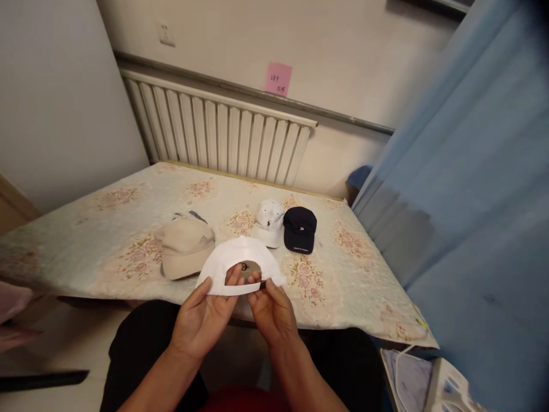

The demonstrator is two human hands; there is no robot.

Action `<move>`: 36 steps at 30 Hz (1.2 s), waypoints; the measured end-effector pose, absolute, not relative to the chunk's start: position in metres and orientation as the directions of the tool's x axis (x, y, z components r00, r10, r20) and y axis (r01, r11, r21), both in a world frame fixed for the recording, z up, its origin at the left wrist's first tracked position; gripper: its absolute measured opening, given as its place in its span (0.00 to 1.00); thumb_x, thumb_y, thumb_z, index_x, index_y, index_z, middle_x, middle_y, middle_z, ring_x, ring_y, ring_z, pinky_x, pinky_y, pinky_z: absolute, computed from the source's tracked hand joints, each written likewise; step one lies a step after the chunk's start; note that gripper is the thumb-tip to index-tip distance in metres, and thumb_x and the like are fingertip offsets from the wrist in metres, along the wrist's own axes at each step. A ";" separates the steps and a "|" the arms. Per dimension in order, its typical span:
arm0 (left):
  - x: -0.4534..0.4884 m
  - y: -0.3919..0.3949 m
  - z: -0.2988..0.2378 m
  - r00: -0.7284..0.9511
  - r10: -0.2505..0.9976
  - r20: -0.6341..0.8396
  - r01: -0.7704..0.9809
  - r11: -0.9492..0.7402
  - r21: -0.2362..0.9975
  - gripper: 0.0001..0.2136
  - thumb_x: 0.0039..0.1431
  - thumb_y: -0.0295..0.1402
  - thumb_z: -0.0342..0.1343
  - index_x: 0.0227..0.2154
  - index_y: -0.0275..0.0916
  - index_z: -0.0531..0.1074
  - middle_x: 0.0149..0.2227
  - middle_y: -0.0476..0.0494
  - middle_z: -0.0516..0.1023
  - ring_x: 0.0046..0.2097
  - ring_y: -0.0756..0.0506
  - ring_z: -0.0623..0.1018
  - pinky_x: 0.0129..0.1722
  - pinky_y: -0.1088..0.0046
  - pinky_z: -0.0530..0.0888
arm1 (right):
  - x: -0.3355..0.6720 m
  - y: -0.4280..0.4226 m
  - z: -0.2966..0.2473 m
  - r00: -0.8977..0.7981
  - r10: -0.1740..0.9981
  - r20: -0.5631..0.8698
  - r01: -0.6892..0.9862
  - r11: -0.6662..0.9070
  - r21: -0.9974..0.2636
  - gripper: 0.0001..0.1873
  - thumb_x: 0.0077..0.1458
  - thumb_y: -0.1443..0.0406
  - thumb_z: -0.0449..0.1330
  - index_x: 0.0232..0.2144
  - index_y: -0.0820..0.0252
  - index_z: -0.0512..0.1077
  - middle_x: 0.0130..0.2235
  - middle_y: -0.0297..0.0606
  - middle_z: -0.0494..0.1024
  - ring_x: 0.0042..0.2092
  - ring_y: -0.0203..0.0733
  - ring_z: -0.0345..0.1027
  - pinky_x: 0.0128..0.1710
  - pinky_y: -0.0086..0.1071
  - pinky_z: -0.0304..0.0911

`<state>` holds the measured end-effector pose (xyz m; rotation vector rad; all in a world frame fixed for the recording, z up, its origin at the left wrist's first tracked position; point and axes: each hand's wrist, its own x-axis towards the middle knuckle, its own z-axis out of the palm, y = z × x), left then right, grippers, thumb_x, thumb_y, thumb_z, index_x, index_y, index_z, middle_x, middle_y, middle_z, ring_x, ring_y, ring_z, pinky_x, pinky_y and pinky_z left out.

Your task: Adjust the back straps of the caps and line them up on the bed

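Note:
Both my hands hold a white baseball cap [242,250] over the table's near edge, its back opening and strap turned toward me. My left hand [201,317] grips the left side of the strap, thumb outside and fingers inside the opening. On the other side my right hand [272,309] pinches the strap's right end, where a small dark piece shows. Just beyond lie a beige cap [186,243] to the left, a smaller white cap [269,220] with a dark emblem, and a black cap [300,229] touching or nearly touching it.
A floral cloth covers the table [343,286]. Behind it are a white radiator [223,129] and a wall with a pink note [278,79]. A blue curtain [450,171] hangs at the right, above a white power strip [450,386]. Part of another person's hand [19,337] shows at the left.

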<state>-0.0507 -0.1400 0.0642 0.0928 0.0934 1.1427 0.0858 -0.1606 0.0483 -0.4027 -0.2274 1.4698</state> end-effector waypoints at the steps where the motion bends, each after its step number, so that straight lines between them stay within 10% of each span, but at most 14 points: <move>1: -0.050 -0.139 0.065 0.415 0.910 -0.030 -0.902 0.415 0.117 0.25 0.65 0.28 0.40 0.64 0.40 0.46 0.55 0.33 0.69 0.59 0.39 0.64 0.58 0.57 0.65 | 0.085 -0.161 0.049 0.097 0.991 -0.090 -0.917 0.054 -0.395 0.13 0.50 0.70 0.63 0.41 0.61 0.72 0.37 0.38 0.80 0.42 0.36 0.73 0.54 0.36 0.62; 36: -0.027 -0.123 0.073 0.447 0.894 -0.010 -0.893 0.447 0.060 0.29 0.62 0.46 0.45 0.62 0.37 0.53 0.56 0.30 0.68 0.59 0.35 0.64 0.58 0.51 0.62 | 0.115 -0.167 0.074 0.122 0.992 0.007 -0.920 0.116 -0.373 0.23 0.55 0.49 0.53 0.48 0.55 0.68 0.51 0.42 0.74 0.59 0.44 0.60 0.59 0.48 0.51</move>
